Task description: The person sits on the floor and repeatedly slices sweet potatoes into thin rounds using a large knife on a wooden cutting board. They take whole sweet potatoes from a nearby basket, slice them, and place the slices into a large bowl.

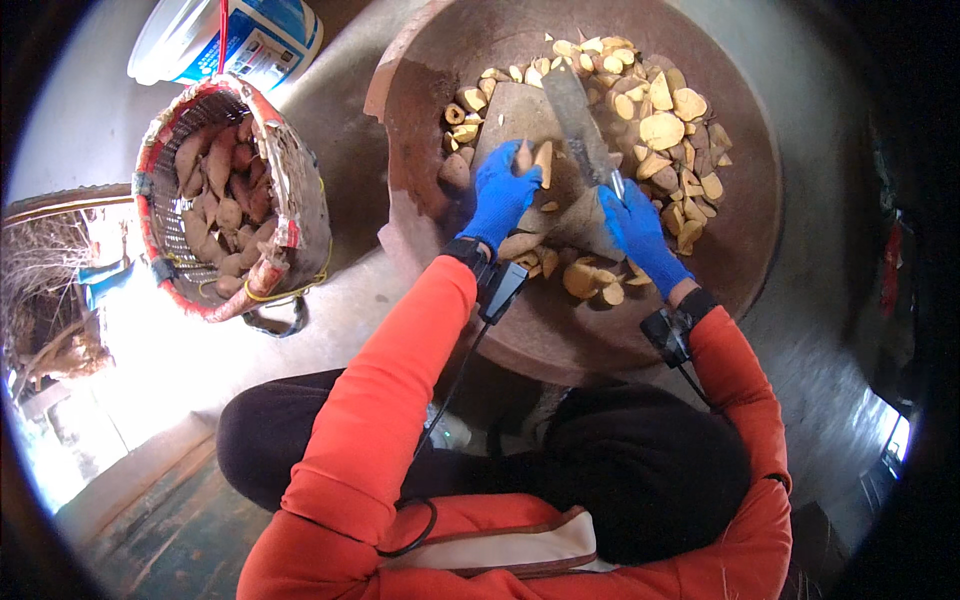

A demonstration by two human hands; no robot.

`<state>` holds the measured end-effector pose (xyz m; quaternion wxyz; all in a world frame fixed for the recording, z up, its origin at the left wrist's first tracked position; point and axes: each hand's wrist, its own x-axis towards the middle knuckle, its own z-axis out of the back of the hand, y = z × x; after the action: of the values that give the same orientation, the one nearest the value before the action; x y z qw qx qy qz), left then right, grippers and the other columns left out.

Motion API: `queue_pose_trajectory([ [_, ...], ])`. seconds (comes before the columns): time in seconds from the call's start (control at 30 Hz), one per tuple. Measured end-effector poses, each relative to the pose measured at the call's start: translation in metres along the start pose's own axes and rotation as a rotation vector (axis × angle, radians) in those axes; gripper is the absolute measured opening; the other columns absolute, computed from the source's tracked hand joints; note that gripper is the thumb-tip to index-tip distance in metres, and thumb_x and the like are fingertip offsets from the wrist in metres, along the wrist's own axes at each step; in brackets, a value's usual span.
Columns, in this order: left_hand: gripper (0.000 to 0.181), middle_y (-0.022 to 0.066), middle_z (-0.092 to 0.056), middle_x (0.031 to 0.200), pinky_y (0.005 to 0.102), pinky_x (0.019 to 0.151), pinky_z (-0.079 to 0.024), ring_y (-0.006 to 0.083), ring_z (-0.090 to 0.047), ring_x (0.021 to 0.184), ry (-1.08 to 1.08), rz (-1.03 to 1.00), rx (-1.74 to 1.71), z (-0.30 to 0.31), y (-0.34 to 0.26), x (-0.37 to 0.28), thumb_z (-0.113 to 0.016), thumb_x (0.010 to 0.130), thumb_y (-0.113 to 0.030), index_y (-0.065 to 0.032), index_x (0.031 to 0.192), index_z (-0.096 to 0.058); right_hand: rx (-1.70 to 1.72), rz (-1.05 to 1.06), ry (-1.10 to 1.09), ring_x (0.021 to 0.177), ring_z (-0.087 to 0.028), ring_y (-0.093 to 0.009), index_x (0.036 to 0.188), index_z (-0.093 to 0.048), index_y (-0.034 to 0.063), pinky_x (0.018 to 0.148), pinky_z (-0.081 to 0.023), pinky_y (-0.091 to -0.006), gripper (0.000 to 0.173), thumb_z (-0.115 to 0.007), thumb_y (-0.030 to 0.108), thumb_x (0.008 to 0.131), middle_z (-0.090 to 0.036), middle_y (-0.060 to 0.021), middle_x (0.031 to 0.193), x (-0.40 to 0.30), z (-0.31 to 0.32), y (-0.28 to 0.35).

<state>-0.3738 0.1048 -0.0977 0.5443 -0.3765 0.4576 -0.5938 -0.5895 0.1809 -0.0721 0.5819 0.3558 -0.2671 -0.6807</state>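
My left hand point(504, 187), in a blue knit glove, holds a piece of sweet potato point(523, 157) against a stone block point(517, 112). Just right of its fingers stands a cut slice point(544, 163). My right hand point(634, 225), gloved alike, grips the handle of a cleaver point(576, 120). Its wide blade points away from me over the block, apart from the slice. Cut sweet potato chunks point(661, 131) with pale yellow faces lie around the block in a large round brown basin point(540, 341). More cut pieces point(589, 281) rest near my side of it.
A wicker basket point(307, 202) of whole sweet potatoes point(219, 161) stands on the floor at left. Behind it is a white and blue plastic bucket point(262, 37). The basin's left rim point(382, 86) is broken. Cables point(450, 394) run from devices strapped to my wrists.
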Motion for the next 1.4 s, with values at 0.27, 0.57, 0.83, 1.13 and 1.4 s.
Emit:
queue_pose_trajectory([
  [0.27, 0.027, 0.0069, -0.061, 0.085, 0.0293, 0.066, -0.047, 0.0138, -0.055, 0.074, -0.221, 0.112, 0.072, 0.008, -0.015, -0.003, -0.073, 0.077, -0.012, 0.0002, 0.096, -0.058, 0.071, -0.059, -0.026, 0.063, -0.055, -0.018, 0.105, -0.047, 0.0027, 0.058, -0.046, -0.035, 0.038, -0.056, 0.037, 0.093, -0.055, -0.0125, 0.074, 0.004, 0.023, 0.066],
  [0.57, 0.023, 0.004, -0.053, 0.075, 0.0279, 0.056, -0.043, 0.0104, -0.049, 0.067, -0.219, 0.398, -0.286, 0.021, 0.01, -0.008, -0.07, 0.075, -0.007, -0.0014, 0.088, -0.052, 0.032, 0.246, 0.138, 0.07, -0.061, -0.033, 0.105, -0.05, -0.0005, 0.062, -0.048, -0.0409, 0.036, -0.059, 0.031, 0.09, -0.06, -0.0197, 0.081, 0.018, -0.014, 0.051],
  [0.83, 0.026, 0.0047, -0.057, 0.082, 0.0289, 0.062, -0.046, 0.0123, -0.051, 0.072, -0.206, 0.412, -0.344, 0.021, 0.012, -0.013, -0.071, 0.075, -0.008, 0.0011, 0.09, -0.052, -0.035, 0.19, 0.17, 0.069, -0.061, -0.033, 0.101, -0.049, 0.0014, 0.062, -0.047, -0.0415, 0.031, -0.056, 0.03, 0.093, -0.058, -0.0203, 0.077, 0.009, -0.011, 0.04],
  [1.13, 0.023, 0.006, -0.056, 0.076, 0.0294, 0.058, -0.046, 0.0118, -0.052, 0.067, -0.208, 0.436, -0.266, 0.025, 0.012, -0.019, -0.069, 0.075, -0.008, 0.0013, 0.088, -0.052, 0.009, 0.052, 0.174, 0.081, -0.062, -0.034, 0.124, -0.047, 0.002, 0.07, -0.051, -0.0406, 0.046, -0.06, 0.03, 0.09, -0.06, -0.0225, 0.09, -0.002, -0.027, 0.067],
  [1.4, 0.014, -0.0013, -0.053, 0.071, 0.025, 0.051, -0.043, 0.0089, -0.05, 0.058, -0.187, 0.431, -0.481, 0.027, 0.013, -0.02, -0.065, 0.081, -0.001, -0.0067, 0.087, -0.053, -0.233, 0.107, 0.209, 0.093, -0.061, -0.042, 0.121, -0.048, 0.0, 0.073, -0.05, -0.0453, 0.046, -0.059, 0.032, 0.09, -0.06, -0.0276, 0.101, -0.008, -0.027, 0.045],
])
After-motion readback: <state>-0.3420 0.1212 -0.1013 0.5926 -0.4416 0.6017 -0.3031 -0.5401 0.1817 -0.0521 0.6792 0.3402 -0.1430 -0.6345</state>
